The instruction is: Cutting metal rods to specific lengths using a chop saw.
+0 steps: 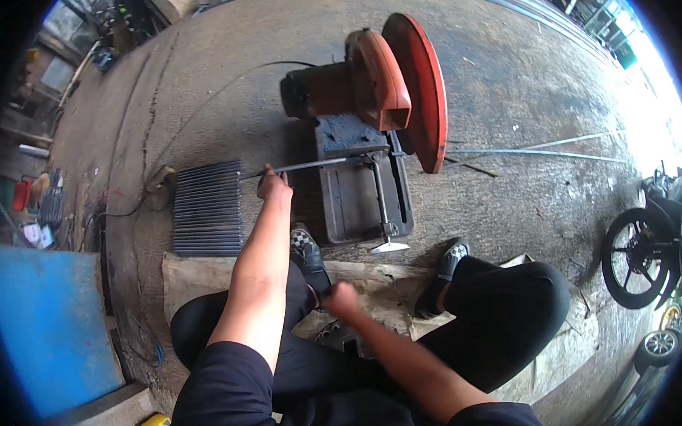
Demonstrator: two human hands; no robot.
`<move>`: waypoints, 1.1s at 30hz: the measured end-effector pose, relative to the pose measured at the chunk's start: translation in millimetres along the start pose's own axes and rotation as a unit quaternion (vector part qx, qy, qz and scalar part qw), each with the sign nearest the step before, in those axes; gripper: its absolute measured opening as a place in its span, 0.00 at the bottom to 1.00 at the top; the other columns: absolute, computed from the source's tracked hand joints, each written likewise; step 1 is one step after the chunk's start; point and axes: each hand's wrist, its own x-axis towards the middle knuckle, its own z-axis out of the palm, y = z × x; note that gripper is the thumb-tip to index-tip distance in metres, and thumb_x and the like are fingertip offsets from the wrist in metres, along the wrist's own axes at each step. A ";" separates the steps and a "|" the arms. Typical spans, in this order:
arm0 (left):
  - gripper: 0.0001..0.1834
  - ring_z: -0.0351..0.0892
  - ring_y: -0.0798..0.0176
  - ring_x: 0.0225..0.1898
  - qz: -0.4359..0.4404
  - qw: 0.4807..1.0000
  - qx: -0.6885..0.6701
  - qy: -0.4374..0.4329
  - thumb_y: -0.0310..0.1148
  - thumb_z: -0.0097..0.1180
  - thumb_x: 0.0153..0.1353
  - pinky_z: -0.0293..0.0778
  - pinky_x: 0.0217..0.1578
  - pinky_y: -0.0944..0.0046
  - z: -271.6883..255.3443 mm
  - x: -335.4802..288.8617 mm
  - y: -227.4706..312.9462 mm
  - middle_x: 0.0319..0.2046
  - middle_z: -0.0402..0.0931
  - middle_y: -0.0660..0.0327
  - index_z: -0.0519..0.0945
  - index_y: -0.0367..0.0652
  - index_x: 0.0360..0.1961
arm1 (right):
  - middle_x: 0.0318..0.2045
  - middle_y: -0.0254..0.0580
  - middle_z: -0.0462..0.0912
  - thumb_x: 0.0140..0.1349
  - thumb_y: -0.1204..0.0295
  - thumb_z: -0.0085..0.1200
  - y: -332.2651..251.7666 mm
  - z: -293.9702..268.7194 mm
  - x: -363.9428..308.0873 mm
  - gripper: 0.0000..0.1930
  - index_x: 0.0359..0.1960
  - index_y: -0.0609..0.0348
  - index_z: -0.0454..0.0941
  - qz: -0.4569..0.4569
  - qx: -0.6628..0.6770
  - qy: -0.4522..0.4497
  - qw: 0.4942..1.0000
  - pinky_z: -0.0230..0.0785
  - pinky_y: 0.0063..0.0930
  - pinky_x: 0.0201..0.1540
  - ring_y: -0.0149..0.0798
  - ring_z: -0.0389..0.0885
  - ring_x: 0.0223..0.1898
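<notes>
Left hand [274, 183] out front, just to the left of the cut-off saw [381, 78], its fingers closed round a thin grey rod [313, 164] — and that rod slants across to the saw, its right end over the base [349, 209], close by the clamp [380, 188]. Whether the clamp grips it, I cannot tell from here. Right hand [343, 301] now: well apart from the rod, on the near side of the saw, low between the knees, blurred, so no telling whether it's curled on anything.

Look left of the saw, beyond the left hand, and there's a neat stack of grey rods [206, 207] laid side by side, the held rod's left end near its upper corner. The saw itself has a big red guard [426, 87] on its right side, and a white handle [389, 247] at its near end. Checkered shoes [304, 244] flank that near end — one either side. Right of the saw, long thin bars [557, 152] lie across the concrete; farther right stands a black motorcycle wheel [636, 256].
</notes>
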 end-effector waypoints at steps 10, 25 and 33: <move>0.21 0.80 0.58 0.40 0.176 0.984 0.019 0.026 0.43 0.61 0.62 0.83 0.39 0.63 -22.9 -121.6 208.0 0.41 0.78 0.54 0.76 0.33 0.42 | 0.36 0.63 0.82 0.55 0.61 0.57 -179.7 -41.6 -5.0 0.23 0.42 0.72 0.79 -0.283 0.255 0.145 0.913 0.72 0.41 0.47 0.55 0.82 0.44; 0.18 0.75 0.66 0.27 0.218 0.953 -0.061 -0.199 0.40 0.65 0.59 0.85 0.36 0.62 5.2 -319.0 234.5 0.28 0.73 0.61 0.74 0.37 0.36 | 0.47 0.44 0.75 0.68 0.62 0.52 -289.0 -218.4 -108.9 0.19 0.54 0.58 0.65 -0.343 0.650 -0.047 0.676 0.74 0.38 0.48 0.47 0.79 0.50; 0.09 0.74 0.67 0.43 0.268 0.867 -0.103 -0.407 0.28 0.62 0.60 0.78 0.48 0.61 57.8 -395.7 180.8 0.38 0.74 0.64 0.74 0.41 0.38 | 0.52 0.53 0.75 0.71 0.66 0.44 -263.4 -310.4 -164.8 0.20 0.58 0.65 0.61 -0.387 0.646 0.009 0.658 0.73 0.42 0.54 0.52 0.79 0.48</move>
